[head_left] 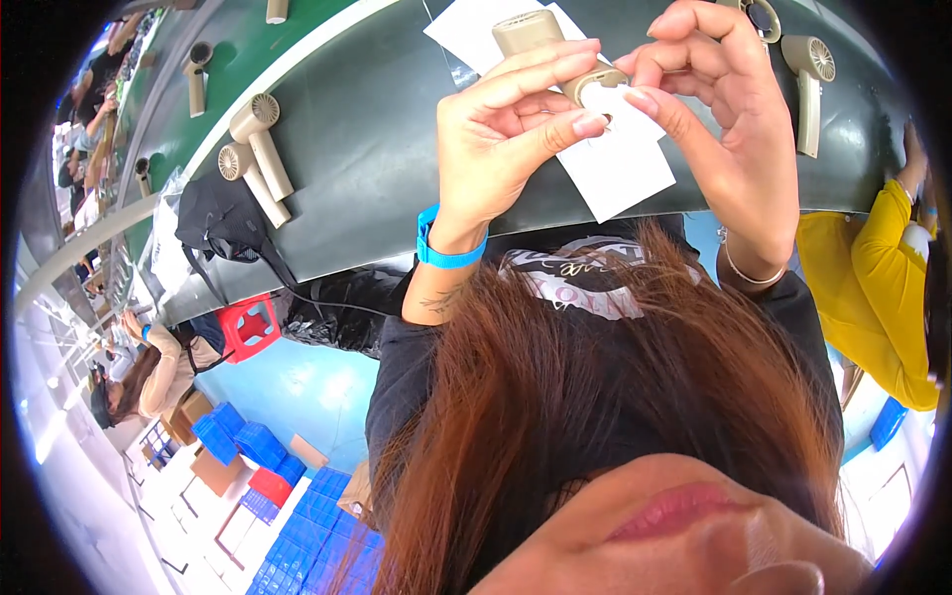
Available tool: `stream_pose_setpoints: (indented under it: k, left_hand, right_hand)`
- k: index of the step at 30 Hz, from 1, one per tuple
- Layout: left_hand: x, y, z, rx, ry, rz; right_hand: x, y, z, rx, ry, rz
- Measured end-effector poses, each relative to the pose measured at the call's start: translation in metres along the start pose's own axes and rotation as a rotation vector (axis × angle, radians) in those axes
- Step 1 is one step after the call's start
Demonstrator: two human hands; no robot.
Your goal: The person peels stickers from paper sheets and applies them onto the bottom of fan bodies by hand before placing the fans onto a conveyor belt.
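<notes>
My left hand (506, 134), with a blue band at its wrist, is wrapped round a beige handheld fan (526, 34). The fan's end (598, 83) points towards me between the fingers and thumb. My right hand (729, 119) is closed in a pinch right at that end, thumb and forefinger close together. Whatever lies between those fingertips is too small to make out. Beneath both hands, white sheets of paper (620, 178) lie on the dark green work surface (377, 149).
Two beige fans (260, 144) lie to the left, near a black bag (226, 223). At the right lies another fan (811, 94). A person in yellow (873, 288) works at the right. Behind me are a red stool (250, 327) and blue crates (317, 526).
</notes>
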State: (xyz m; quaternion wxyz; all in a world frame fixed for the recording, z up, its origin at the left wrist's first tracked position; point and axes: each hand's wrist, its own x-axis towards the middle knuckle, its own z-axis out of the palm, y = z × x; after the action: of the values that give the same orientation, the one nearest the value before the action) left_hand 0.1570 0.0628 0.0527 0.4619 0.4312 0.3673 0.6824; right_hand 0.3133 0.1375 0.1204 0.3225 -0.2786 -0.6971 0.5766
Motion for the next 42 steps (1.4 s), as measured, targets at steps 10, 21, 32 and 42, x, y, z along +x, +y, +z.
stream_pose_setpoints:
  k: [10, 21, 32, 42]
  left_hand:
    - [-0.001, 0.000, 0.002, -0.017, 0.007, -0.025]
    - [-0.001, 0.000, 0.004, -0.022, 0.009, -0.023]
    - [0.000, 0.001, 0.005, 0.000, 0.009, -0.038]
    - [0.003, 0.001, 0.001, -0.025, -0.025, -0.072]
  right_hand:
    - [0.000, -0.005, 0.000, -0.059, 0.012, 0.032]
    - [0.000, -0.007, -0.001, -0.072, 0.004, 0.049]
    - [-0.003, -0.001, 0.000, -0.036, 0.042, -0.058]
    - [-0.014, 0.003, -0.012, -0.143, -0.008, -0.349]
